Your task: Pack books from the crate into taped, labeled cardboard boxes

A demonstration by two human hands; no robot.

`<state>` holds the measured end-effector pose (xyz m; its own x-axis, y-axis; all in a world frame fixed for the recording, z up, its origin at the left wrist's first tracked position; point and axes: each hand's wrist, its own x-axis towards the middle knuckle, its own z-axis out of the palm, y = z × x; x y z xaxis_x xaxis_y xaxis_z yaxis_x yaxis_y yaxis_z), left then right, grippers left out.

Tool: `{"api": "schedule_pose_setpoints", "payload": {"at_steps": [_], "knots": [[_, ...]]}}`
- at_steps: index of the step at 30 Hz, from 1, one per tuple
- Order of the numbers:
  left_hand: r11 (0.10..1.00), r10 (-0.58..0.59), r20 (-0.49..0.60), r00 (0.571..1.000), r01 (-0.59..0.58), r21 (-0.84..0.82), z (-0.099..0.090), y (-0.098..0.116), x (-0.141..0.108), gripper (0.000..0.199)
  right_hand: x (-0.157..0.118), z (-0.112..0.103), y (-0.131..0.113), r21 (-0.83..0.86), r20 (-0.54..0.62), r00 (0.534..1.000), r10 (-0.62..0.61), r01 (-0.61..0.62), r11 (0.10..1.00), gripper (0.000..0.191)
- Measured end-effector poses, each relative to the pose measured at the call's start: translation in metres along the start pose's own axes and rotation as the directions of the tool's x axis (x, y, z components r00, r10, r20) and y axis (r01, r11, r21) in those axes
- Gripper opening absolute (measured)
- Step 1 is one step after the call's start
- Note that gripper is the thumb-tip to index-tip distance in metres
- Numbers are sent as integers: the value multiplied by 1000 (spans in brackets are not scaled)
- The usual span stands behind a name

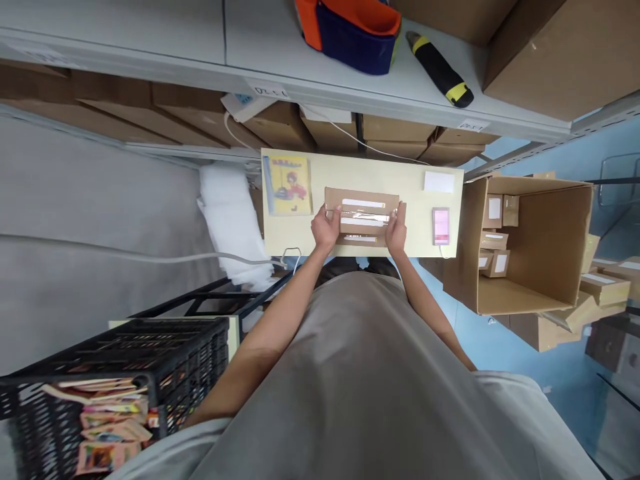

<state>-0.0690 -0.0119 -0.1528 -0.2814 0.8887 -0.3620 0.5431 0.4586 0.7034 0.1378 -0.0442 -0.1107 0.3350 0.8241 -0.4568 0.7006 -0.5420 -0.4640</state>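
Several flat brown cardboard packages (363, 207) with white label strips and shiny tape lie together at the front edge of a pale yellow table (420, 235). My left hand (327, 228) grips their left end, with the thumb on top. At their right end my right hand (396, 230) holds on, its fingers pressed against the cardboard. A yellow illustrated book (289, 185) lies to the left on the table. On the right side are a phone (441, 225) with a pink screen and a white paper (439, 182) behind it.
A large open box (535, 300) with small packages stands right of the table. Above, a shelf (190, 57) bears a dark blue and orange tape dispenser (357, 40) and a yellow-black cutter (440, 70). A black crate (190, 373) of packets is at lower left, near white wrap (230, 227).
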Motion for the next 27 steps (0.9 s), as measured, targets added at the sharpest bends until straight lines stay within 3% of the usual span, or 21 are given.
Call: {"api": "schedule_pose_setpoints", "payload": {"at_steps": [5, 10, 16, 20, 23, 27], "knots": [[999, 15, 60, 998, -13, -33, -6, -6, 9, 48, 0, -5, 11, 42, -18, 997, -74, 75, 996, 72], [996, 89, 43, 995, -88, -19, -17, 7, 4, 55, -9, -16, 19, 112, -141, 989, -31, 47, 993, 68], [973, 223, -24, 974, -224, -53, -42, 28, -12, 45, -26, -52, 13, 184, -230, 972, -56, 100, 978, 50], [943, 293, -53, 955, -298, -152, -60, 26, -15, 41, -34, -74, 11, 168, -282, 949, -141, 194, 966, 47], [958, 190, -19, 982, -190, -214, -59, 9, -11, 41, -34, -71, 20, 225, -225, 964, -141, 193, 955, 38], [988, 30, 146, 989, -7, -153, -45, -25, -8, 55, -29, -44, 41, 254, -21, 999, -31, 36, 967, 34]]}}
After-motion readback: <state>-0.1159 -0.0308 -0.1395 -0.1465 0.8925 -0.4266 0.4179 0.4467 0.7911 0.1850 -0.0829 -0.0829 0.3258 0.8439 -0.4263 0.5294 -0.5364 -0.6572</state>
